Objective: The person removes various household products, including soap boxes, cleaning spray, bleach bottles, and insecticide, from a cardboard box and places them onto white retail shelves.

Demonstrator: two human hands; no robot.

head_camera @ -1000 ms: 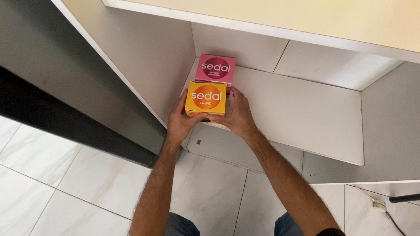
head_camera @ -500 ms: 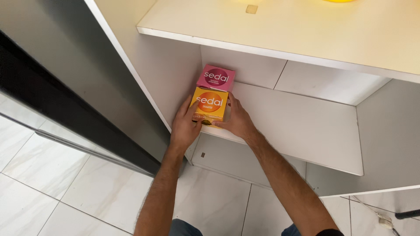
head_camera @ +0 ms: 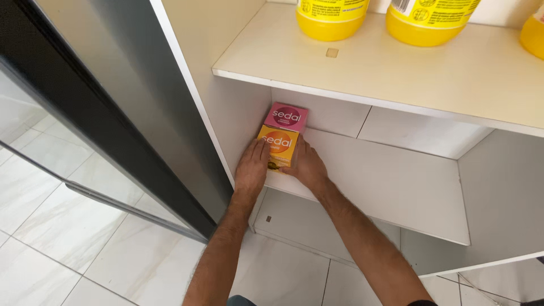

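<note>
An orange box (head_camera: pixel 279 145) stands on the lower white shelf (head_camera: pixel 391 187), close to the shelf's left wall. A pink box (head_camera: pixel 287 117) of the same kind stands right behind it. My left hand (head_camera: pixel 252 167) presses against the orange box's left side. My right hand (head_camera: pixel 306 165) holds its right side. Both hands grip the orange box between them, with its base down on the shelf board or very near it.
The upper shelf (head_camera: pixel 396 73) carries three yellow jugs, one (head_camera: pixel 331 17) at the left and another (head_camera: pixel 430 20) beside it. A dark open cabinet door (head_camera: pixel 113 107) stands to the left. Pale floor tiles (head_camera: pixel 68 243) lie below.
Both hands have pushed the orange box deeper onto the lower shelf, up against the pink box. The view has tilted up, bringing the upper shelf and yellow jugs into sight.
</note>
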